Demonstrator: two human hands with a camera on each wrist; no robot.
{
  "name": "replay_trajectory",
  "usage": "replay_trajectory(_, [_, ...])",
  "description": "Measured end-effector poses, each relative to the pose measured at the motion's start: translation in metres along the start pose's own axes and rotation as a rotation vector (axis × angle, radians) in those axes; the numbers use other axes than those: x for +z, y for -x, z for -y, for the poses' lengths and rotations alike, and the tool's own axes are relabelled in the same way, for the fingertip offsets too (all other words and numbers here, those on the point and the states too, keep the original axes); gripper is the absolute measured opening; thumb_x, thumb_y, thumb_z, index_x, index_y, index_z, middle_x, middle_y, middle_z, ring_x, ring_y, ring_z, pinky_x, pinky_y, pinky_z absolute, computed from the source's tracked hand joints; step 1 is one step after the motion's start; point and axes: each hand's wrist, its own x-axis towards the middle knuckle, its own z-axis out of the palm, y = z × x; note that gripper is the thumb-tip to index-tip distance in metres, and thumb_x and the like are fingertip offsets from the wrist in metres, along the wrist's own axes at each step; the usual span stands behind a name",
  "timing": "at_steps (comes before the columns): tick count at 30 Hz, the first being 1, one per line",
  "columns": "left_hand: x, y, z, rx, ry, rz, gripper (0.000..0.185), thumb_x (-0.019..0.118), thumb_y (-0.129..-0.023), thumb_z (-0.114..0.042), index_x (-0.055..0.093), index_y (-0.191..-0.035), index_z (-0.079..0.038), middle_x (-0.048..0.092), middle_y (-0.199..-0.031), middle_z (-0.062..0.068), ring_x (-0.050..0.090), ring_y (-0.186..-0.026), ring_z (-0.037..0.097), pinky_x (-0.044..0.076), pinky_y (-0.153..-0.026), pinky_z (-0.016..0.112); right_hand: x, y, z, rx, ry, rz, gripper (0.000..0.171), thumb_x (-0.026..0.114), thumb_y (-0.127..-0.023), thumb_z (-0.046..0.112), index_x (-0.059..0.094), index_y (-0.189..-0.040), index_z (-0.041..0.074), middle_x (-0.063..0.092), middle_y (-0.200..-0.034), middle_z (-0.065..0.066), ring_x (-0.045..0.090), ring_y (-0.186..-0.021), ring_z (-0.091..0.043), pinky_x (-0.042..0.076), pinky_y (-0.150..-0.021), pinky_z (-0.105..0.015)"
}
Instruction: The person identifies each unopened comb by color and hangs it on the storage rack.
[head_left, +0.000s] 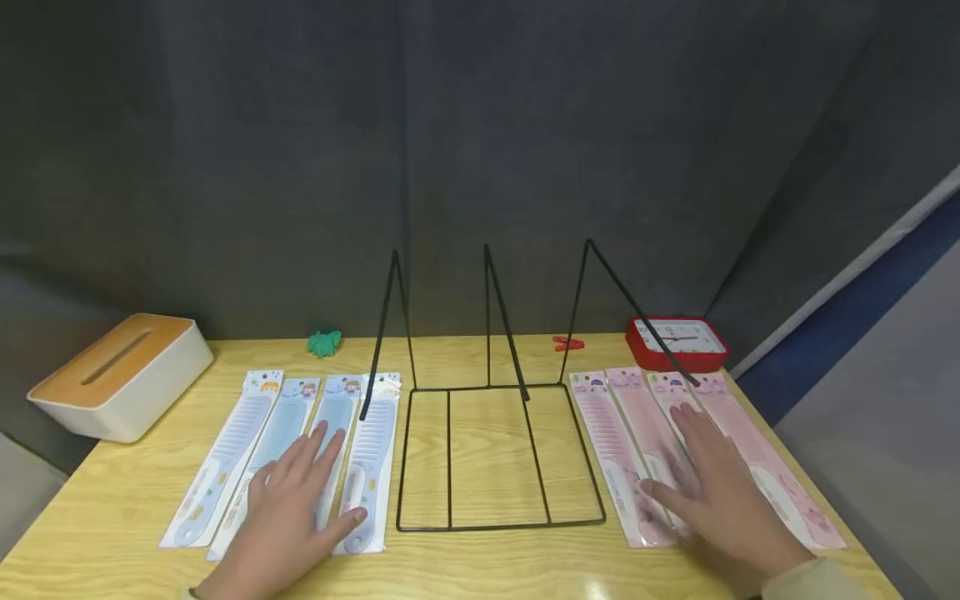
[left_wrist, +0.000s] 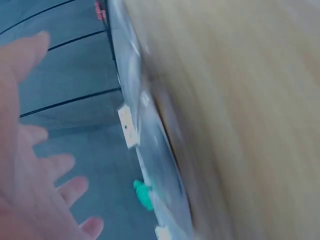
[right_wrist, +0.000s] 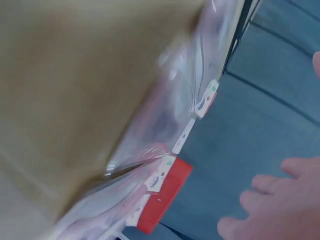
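nothing racked yet: black wire rack (head_left: 498, 454) empty; flat left hand (head_left: 288, 500) on blue packaged combs (head_left: 296, 454), flat right hand (head_left: 716, 492) on pink packaged combs (head_left: 637, 450).

You had no words, brand names or numbers that could be read anywhere in these views. The header cards on the blue comb packs (head_left: 300, 450) and the pink comb packs (head_left: 660, 442) carried small cartoon pictures, but any print beside them was too small to make out. Your red clock (head_left: 678, 342) showed a white face with dark marks round its edge, and its numerals were too small to read from the head view. In both wrist views the pack cards were blurred, so you could tell nothing from their print there either.
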Motion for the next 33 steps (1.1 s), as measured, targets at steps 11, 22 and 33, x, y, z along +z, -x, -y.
replay_trajectory(11, [0.040,-0.023,-0.026,-0.083,0.210,0.204,0.102,0.081,-0.068,-0.068,0.048,-0.149,-0.016,0.047,-0.150,0.000,0.047,-0.126,0.026,0.037,-0.092,0.052,0.027,-0.116,-0.027,0.273,-0.249,0.182,0.085,0.070,-0.090,0.054,0.033,-0.154,0.011,0.045,-0.148,-0.019,0.045,-0.134,-0.040,0.034,-0.108,-0.063])
replay_trajectory(22, [0.049,-0.037,-0.037,-0.039,0.216,0.269,0.098,0.084,-0.067,-0.064,0.056,-0.142,-0.007,0.050,-0.147,0.002,0.048,-0.124,0.028,0.038,-0.089,0.047,0.053,-0.171,-0.055,0.381,-0.279,0.196,0.051,0.068,-0.094,0.035,0.058,-0.132,0.003,0.059,-0.128,-0.019,0.053,-0.110,-0.033,0.045,-0.096,-0.051])
replay_trajectory(33, [0.048,-0.047,-0.037,0.010,0.231,0.276,0.085,0.082,-0.075,-0.057,0.059,-0.140,-0.007,0.050,-0.147,0.003,0.046,-0.131,0.030,0.038,-0.093,0.054,0.057,-0.177,-0.060,0.329,-0.182,0.144,0.034,0.069,-0.094,0.023,0.064,-0.120,0.002,0.064,-0.117,-0.020,0.059,-0.105,-0.035,0.045,-0.093,-0.053])
